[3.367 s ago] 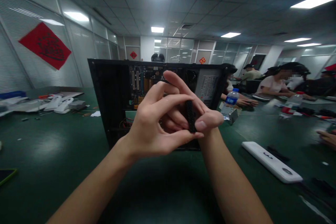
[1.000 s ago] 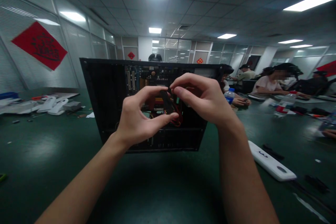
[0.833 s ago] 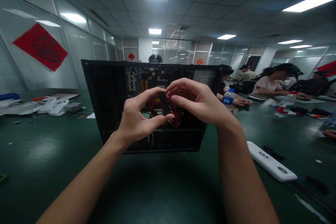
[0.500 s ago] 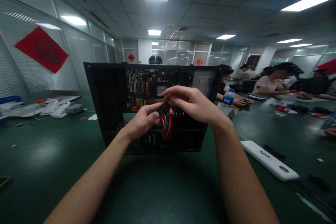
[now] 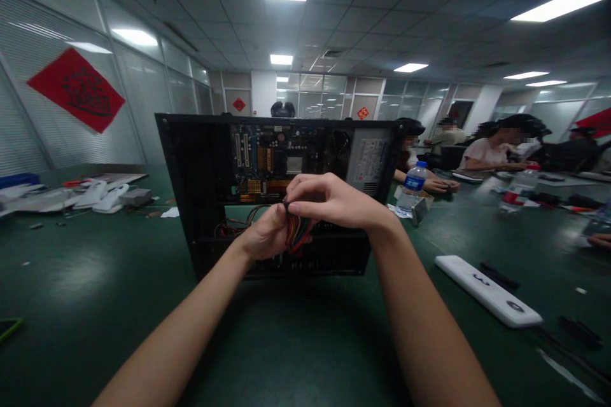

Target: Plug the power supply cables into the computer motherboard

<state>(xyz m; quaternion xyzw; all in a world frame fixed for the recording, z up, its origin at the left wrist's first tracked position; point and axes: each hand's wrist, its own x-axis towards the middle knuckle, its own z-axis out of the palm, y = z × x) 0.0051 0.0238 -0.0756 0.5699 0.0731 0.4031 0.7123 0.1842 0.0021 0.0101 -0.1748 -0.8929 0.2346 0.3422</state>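
Note:
An open black computer case (image 5: 191, 203) stands in front of me on the green table. Inside it show a motherboard (image 5: 275, 146), a power supply (image 5: 366, 158) with a pale label, and a dark fan (image 5: 340, 150). My left hand (image 5: 268, 230) is closed round a bundle of coloured power cables (image 5: 296, 230), just before the case's opening. Above it my right hand (image 5: 329, 200) pinches the small dark connector at the top of that bundle. The fingers hide most of the connector. Thinner loose wires (image 5: 233, 225) hang in the case to the left.
On the right lie a white power strip (image 5: 487, 290) and a black strip (image 5: 499, 275). Two bottles, one blue-labelled (image 5: 413, 186) and one red-capped (image 5: 521, 186), stand beyond. Papers and white parts (image 5: 107, 197) cover the far left. Other people (image 5: 487, 156) sit along the right.
Both hands have come lower and closer together. The connector has turned from lying flat to end-on, and the cable bundle is now gathered in my left hand. The motherboard and fan are less covered.

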